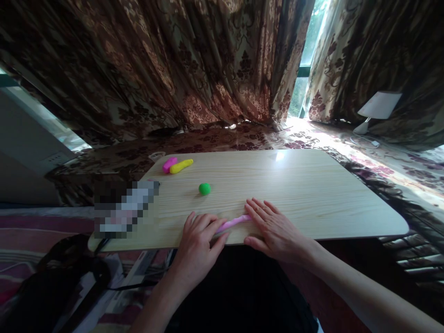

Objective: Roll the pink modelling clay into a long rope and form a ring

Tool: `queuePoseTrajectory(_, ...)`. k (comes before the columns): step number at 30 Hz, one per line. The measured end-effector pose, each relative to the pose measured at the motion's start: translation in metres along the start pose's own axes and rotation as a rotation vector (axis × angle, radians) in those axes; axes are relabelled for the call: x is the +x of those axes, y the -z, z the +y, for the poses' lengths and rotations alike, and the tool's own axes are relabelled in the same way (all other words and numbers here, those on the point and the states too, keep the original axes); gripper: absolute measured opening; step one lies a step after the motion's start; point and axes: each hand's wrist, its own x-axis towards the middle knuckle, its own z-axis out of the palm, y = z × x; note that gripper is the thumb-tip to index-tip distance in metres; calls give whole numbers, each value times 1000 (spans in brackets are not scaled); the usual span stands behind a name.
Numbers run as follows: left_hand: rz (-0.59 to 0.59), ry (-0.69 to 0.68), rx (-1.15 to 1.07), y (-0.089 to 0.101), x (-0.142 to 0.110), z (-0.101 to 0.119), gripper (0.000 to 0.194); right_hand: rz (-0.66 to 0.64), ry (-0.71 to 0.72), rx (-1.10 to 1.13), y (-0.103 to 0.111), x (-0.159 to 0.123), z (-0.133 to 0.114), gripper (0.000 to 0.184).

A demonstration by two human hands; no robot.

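Note:
Both hands lie flat on a pale wooden table (312, 194), near its front edge. A long thin pink clay roll (235, 222) stretches between them. My left hand (199, 238) rests with fingers stretched out over the roll's left end. My right hand (272, 229) lies flat, fingers spread, its fingertips on the roll's right end. A small green clay ball (204, 188) sits just beyond the hands. Farther back on the left lie a short magenta clay roll (169, 164) and a yellow clay roll (181, 166), side by side and touching.
A blurred-out object (125, 209) covers the table's left edge. Patterned brown curtains (194, 69) hang behind the table, with a gap of window (307, 60) at right. A white lamp (376, 108) stands at far right. A dark bag (58, 277) lies lower left.

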Motion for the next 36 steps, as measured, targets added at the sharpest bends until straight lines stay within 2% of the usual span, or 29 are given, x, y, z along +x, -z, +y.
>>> queuePoseTrajectory(6, 15, -14, -7, 2, -3, -3, 26, -45, 106, 37, 4, -33, -13, 83)
queuePoseTrajectory(9, 12, -7, -14, 0, 0, -5, 22, -47, 76, 45, 7, -24, -10, 78)
queuePoseTrajectory(13, 14, 14, -5, 1, 4, -7, 20, -30, -28, 112, 16, 13, 18, 62)
queuePoseTrajectory(15, 5, 18, -1, 2, 4, -8, 21, 31, -88, 143, 23, 21, 35, 52)
queuePoseTrajectory(19, 20, 21, -19, 0, 3, -11, 20, 206, -96, 157, 29, 3, 57, 32)
queuePoseTrajectory(23, 9, 28, -67, 2, 4, -13, 15, 206, -69, 190, 22, -7, 59, 18)
queuePoseTrajectory(26, 141, 64, -89, 5, 3, -9, 11, 271, -133, 187, 15, 5, 54, 18)
queuePoseTrajectory(29, 308, 84, -77, 5, -3, 8, 10, 337, -165, 189, 17, 14, 46, 26)
queuePoseTrajectory(31, 259, 37, -101, 2, -6, 25, 14, 335, -154, 230, 22, 10, 41, 25)
queuePoseTrajectory(34, 52, -46, -171, -6, -7, 46, 21, 282, -139, 318, 27, -6, 34, 24)
queuePoseTrajectory(36, -5, -56, -181, -9, -3, 52, 20, 236, -138, 349, 27, -15, 30, 27)
